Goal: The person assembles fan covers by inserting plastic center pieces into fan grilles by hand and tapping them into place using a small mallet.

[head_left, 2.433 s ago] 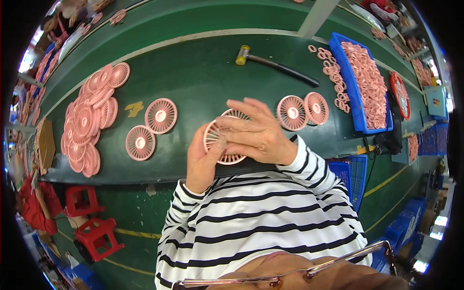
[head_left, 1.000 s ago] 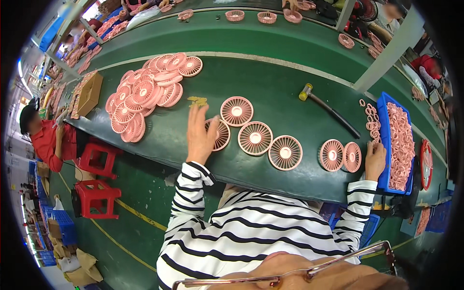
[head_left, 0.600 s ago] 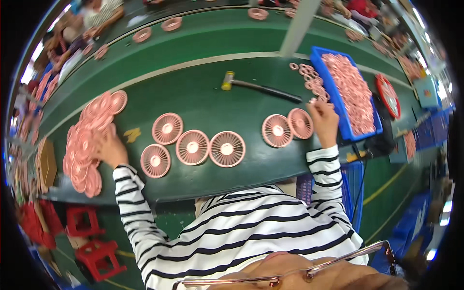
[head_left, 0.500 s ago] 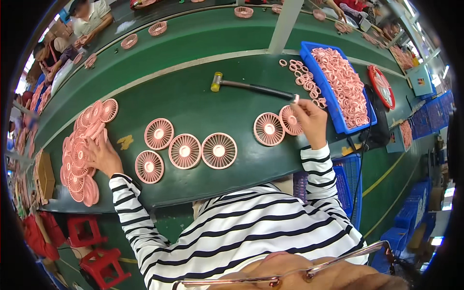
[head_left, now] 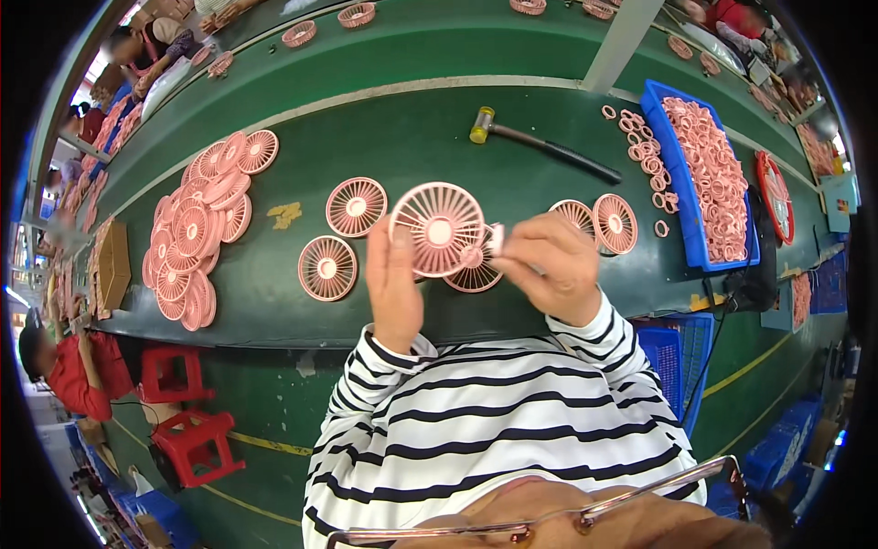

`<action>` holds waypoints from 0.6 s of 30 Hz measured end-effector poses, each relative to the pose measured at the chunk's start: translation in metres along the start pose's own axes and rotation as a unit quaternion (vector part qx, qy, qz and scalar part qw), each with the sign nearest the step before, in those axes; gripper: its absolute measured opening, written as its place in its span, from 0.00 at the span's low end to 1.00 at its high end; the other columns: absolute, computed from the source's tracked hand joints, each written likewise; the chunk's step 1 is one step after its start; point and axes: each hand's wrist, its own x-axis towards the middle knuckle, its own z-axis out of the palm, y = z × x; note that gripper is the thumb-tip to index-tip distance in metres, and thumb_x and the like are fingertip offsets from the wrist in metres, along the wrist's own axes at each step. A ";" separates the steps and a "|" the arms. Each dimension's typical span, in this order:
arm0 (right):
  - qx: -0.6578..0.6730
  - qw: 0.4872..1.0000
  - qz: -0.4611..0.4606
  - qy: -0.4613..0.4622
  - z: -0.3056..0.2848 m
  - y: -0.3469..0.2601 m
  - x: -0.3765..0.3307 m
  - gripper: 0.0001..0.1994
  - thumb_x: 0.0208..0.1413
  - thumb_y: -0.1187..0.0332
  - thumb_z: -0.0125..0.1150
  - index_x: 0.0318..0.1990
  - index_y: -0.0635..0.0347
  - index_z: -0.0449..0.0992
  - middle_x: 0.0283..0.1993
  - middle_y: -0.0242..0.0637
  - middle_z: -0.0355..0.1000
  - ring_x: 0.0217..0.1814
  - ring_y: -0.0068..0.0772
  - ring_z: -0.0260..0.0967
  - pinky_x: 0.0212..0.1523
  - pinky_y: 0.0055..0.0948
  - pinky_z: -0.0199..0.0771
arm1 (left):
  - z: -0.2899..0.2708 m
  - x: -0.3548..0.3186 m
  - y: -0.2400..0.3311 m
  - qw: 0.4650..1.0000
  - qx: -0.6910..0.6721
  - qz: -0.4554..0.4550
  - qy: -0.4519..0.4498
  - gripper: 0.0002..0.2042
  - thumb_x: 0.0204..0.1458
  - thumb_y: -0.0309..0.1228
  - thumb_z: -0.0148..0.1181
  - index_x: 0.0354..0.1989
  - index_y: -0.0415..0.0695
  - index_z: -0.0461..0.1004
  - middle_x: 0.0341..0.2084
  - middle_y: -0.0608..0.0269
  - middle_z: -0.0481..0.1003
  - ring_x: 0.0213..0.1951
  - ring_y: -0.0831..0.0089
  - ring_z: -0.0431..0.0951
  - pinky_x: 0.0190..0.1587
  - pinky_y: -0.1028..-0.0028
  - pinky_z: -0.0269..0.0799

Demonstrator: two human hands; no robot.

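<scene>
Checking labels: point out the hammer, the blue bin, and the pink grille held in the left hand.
Hammer (head_left: 562,152), head view, on its black grip.
Blue bin (head_left: 678,183), head view, on its left wall.
Pink grille (head_left: 440,232), head view, on its pale central hub.

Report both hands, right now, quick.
Left hand: closed on the rim of a round pink grille.
Right hand: closed, pinching a small pink piece between thumb and fingers.
</scene>
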 end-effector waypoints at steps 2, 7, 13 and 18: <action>-0.005 1.000 -0.030 0.003 0.012 -0.001 0.001 0.10 0.39 0.70 0.74 0.30 0.58 0.79 0.30 0.34 0.74 0.29 0.35 0.71 0.27 0.30 0.69 | 0.016 -0.007 0.015 0.995 -0.084 -0.051 -0.029 0.15 0.67 0.35 0.43 0.51 0.36 0.67 0.41 0.62 0.71 0.43 0.78 0.69 0.49 0.75 0.66; -0.089 0.995 0.030 -0.029 0.032 -0.009 0.003 0.09 0.42 0.72 0.71 0.28 0.60 0.74 0.28 0.37 0.71 0.27 0.39 0.68 0.27 0.33 0.66 | 0.027 -0.018 0.022 0.995 -0.056 0.036 -0.070 0.13 0.64 0.25 0.46 0.54 0.35 0.61 0.44 0.60 0.69 0.42 0.79 0.70 0.47 0.78 0.69; -0.108 0.990 0.094 -0.010 0.044 -0.012 -0.006 0.06 0.47 0.69 0.66 0.30 0.57 0.74 0.31 0.35 0.69 0.33 0.39 0.67 0.36 0.38 0.65 | 0.033 -0.023 0.001 0.990 -0.122 0.010 -0.075 0.14 0.57 0.17 0.47 0.52 0.37 0.57 0.45 0.56 0.68 0.44 0.76 0.72 0.49 0.75 0.71; -0.181 0.982 0.043 0.014 0.029 -0.008 -0.008 0.11 0.47 0.65 0.69 0.39 0.51 0.81 0.51 0.26 0.76 0.62 0.39 0.66 0.68 0.48 0.48 | 0.031 -0.013 0.016 0.956 -0.256 -0.078 -0.122 0.22 0.54 0.17 0.49 0.58 0.36 0.56 0.50 0.57 0.69 0.52 0.74 0.71 0.57 0.72 0.67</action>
